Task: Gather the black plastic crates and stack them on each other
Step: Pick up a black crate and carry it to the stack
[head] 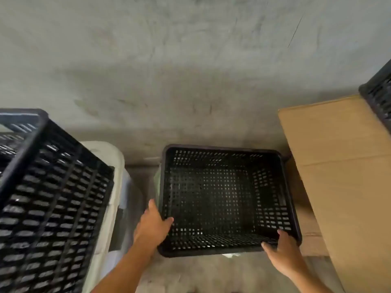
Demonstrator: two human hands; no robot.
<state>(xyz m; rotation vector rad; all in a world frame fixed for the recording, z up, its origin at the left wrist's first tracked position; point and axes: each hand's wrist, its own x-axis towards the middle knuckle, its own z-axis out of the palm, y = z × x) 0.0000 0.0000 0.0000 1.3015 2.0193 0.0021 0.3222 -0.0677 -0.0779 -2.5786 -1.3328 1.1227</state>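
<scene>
An open-topped black perforated crate [227,199] sits mouth-up on the concrete floor [190,273], its far rim close to the grey wall [190,60], its long axis running left to right. On its right it nearly touches a tilted cardboard box [347,172]; on its left a narrow strip of floor separates it from a white container [110,199] carrying a second, larger black crate [53,206] that leans at an angle. The near side is open floor. The left hand [153,224] clasps the near-left rim, thumb hooked inside; the right hand [284,251] has its fingers [281,234] curled over the near-right corner. A third crate [378,94] shows at the right edge.
</scene>
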